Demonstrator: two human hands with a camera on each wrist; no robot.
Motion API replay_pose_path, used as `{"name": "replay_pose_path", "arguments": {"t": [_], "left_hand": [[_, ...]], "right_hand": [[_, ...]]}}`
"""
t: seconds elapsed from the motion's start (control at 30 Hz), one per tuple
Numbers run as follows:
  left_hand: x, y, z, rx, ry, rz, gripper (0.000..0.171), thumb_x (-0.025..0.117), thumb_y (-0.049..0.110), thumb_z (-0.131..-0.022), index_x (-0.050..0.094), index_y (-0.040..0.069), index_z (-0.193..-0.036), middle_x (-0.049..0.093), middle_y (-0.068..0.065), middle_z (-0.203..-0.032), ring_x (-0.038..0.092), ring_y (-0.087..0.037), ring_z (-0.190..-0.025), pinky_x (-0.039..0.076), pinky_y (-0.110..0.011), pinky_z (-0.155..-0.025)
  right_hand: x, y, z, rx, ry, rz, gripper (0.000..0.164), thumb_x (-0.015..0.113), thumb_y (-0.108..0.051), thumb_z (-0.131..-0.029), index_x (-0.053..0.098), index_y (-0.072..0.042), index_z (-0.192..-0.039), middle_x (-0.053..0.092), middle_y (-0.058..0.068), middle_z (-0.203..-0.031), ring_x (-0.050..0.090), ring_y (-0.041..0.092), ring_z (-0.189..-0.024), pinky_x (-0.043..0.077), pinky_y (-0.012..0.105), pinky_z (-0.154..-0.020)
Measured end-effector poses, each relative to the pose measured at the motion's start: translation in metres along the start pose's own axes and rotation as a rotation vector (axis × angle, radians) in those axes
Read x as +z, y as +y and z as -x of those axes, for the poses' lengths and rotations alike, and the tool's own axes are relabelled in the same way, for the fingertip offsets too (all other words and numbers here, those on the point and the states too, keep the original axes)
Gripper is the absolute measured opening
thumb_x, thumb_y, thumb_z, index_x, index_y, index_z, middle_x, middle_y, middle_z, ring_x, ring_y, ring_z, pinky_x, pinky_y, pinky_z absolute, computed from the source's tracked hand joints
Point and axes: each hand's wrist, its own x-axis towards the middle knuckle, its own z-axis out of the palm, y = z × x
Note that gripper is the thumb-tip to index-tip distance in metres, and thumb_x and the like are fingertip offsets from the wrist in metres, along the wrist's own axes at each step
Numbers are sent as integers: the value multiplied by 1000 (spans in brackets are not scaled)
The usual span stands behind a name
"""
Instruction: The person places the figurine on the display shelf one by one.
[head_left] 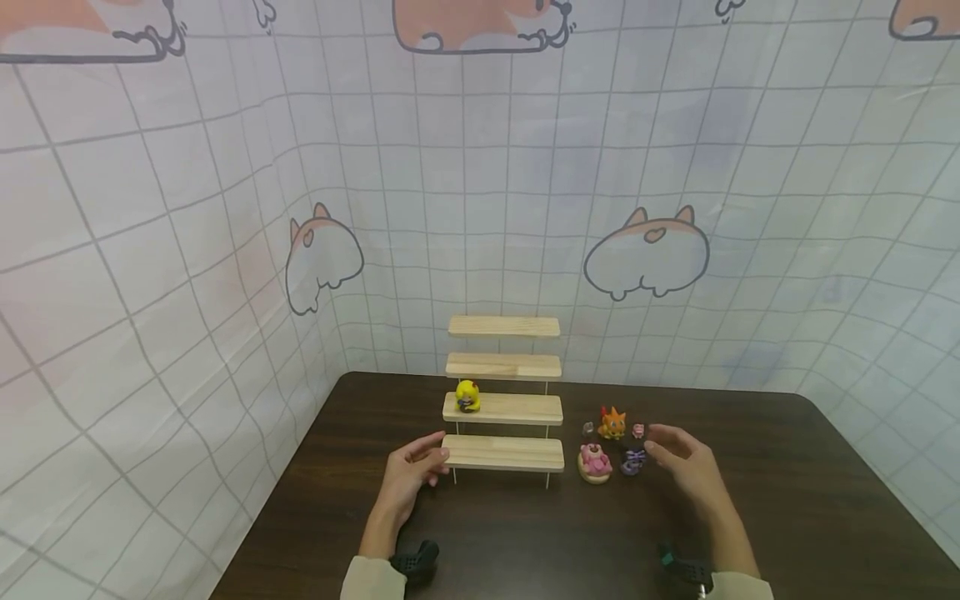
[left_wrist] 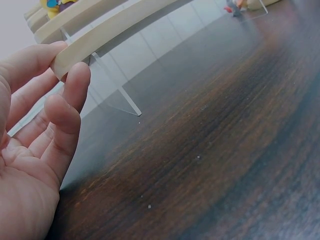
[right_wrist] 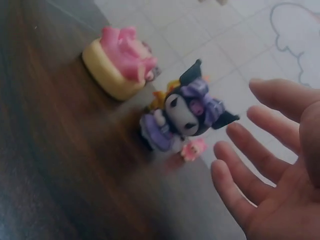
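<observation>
Right wrist shows purple figurine (right_wrist: 178, 116) just beside right grip (right_wrist: 289, 194).

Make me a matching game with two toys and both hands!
Things:
1. Yellow toy
2. Orange toy
3. Left hand
4. Right hand

Places or states:
A. Empty, fingers apart
B. Standing on the table
C. At one end of the lowest shelf
D. On the second-lowest shelf

Pairs: 1-D, 2-B, 3-C, 4-A
</observation>
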Motion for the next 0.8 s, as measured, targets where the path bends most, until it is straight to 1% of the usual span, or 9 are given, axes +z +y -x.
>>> {"name": "replay_pose_path", "arguments": {"t": [0.1,0.17,0.3,0.43,0.57,0.8], "left_hand": [[0,0,0,2,-3,-1,46,79,18,-91,68,5,-133,75,-2,-92,70,-15,-74,50,-23,-57],[0,-1,1,-3,-2,3,45,79,17,-90,68,6,-132,75,-2,-93,70,-15,-74,50,-23,-57],[0,-1,1,-10,1,2,45,79,17,-90,69,6,-132,75,-2,-93,70,-16,-74,50,-23,-57],[0,-1,0,-12,6,-3,45,80,17,-90,68,6,-132,75,-2,-93,70,-16,-74,50,-23,-57],[0,0,0,-12,5,-8,46,80,17,-90,68,6,-132,75,-2,-93,71,-16,-74,50,-23,-57],[0,0,0,-12,8,-4,44,80,17,-90,69,6,-131,75,-2,-93,71,-16,-74,50,-23,-57]], "right_hand": [[2,6,-1,-4,-50,-19,55,69,-34,-99,56,-1,-141,60,23,-139,59,-9,-99,54,20,-85],[3,9,-1,0,-78,-16,55,69,-33,-99,56,-2,-142,60,22,-138,60,-3,-100,54,22,-86],[5,14,-2,17,-117,30,56,71,-34,-98,56,-6,-144,60,18,-139,60,7,-110,52,27,-89],[7,19,-3,14,-119,70,56,73,-34,-96,58,-8,-143,61,17,-140,58,15,-118,49,31,-92],[8,21,-3,16,-120,78,54,75,-31,-95,60,-9,-141,62,18,-137,59,20,-119,49,32,-92],[9,20,-3,14,-135,96,49,74,-29,-95,63,-10,-139,65,19,-135,62,31,-122,49,32,-90]]}}
